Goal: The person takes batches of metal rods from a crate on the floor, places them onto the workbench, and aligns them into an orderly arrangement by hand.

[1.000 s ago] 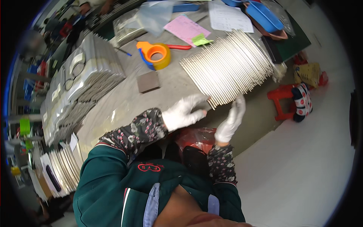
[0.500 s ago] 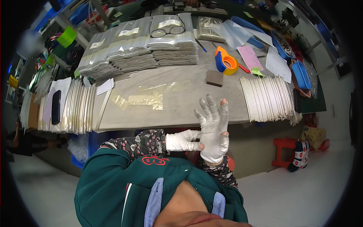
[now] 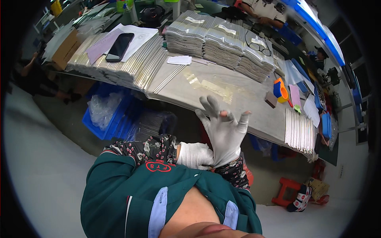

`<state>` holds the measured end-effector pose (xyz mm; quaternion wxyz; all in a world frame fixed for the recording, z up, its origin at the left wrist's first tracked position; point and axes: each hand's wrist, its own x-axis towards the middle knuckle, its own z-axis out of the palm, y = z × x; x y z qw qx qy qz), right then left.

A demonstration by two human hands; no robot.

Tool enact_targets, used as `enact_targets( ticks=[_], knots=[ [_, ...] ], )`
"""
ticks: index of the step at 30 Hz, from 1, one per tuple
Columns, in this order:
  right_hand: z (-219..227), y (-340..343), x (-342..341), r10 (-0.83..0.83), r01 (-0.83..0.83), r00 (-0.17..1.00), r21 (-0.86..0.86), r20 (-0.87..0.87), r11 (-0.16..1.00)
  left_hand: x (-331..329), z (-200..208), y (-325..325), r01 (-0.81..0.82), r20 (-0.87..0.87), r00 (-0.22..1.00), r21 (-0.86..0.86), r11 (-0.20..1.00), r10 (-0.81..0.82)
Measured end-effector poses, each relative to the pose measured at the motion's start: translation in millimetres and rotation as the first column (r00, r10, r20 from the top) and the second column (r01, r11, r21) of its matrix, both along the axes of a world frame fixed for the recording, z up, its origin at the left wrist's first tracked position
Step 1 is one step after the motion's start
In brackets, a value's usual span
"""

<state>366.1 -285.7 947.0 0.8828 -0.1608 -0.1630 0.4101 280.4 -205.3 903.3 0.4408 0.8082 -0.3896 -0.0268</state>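
Note:
Both my hands wear thin white gloves, and on the right one bare fingertips stick out. My right hand (image 3: 225, 133) is raised in front of the table edge, fingers spread and curved, holding nothing. At its wrist, my left hand (image 3: 195, 154) is closed on the cuff of the right-hand glove (image 3: 223, 154); its fingertips are partly hidden there. Beyond the hands lie strips of clear tape (image 3: 216, 89) on the grey table (image 3: 174, 90). A small dark block (image 3: 271, 99) and an orange-and-blue tape dispenser (image 3: 280, 90) stand to the right.
Bundled metal rods (image 3: 147, 65) fill the table's left, under papers and a phone (image 3: 120, 47). More rods (image 3: 299, 131) lie at right. Bagged grey stacks (image 3: 222, 43) carry eyeglasses (image 3: 260, 48). Below stand blue crates (image 3: 104, 115) and a red stool (image 3: 286, 191). Another person's hands (image 3: 265, 20) show far back.
My view has turned toward the left, so the table appears tilted. My left hand has shifted to the right wrist and closed on the cuff; the right fingers have curled somewhat.

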Motion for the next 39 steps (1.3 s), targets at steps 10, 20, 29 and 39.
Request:
enact_targets(
  ticks=[10,20,29,39],
  knots=[
    [-17,34,-13,0.302,-0.306,0.952,-0.093,-0.058,0.947,-16,-26,9,-0.253,-0.017,0.968,-0.072,0.965,0.252],
    [-145,39,12,0.393,-0.460,0.882,-0.654,-0.259,0.600,-69,-94,62,-0.716,-0.254,0.472,0.448,0.535,0.844],
    [-313,-41,78,0.958,0.381,0.288,-0.916,-0.012,-0.126,-280,-254,87,-0.186,-0.237,-0.539,0.969,0.160,0.809],
    [-358,-92,141,0.881,0.368,0.473,-0.908,-0.002,-0.200,-167,-246,65,-0.650,-0.483,-0.301,0.735,0.194,0.822]
  ],
)
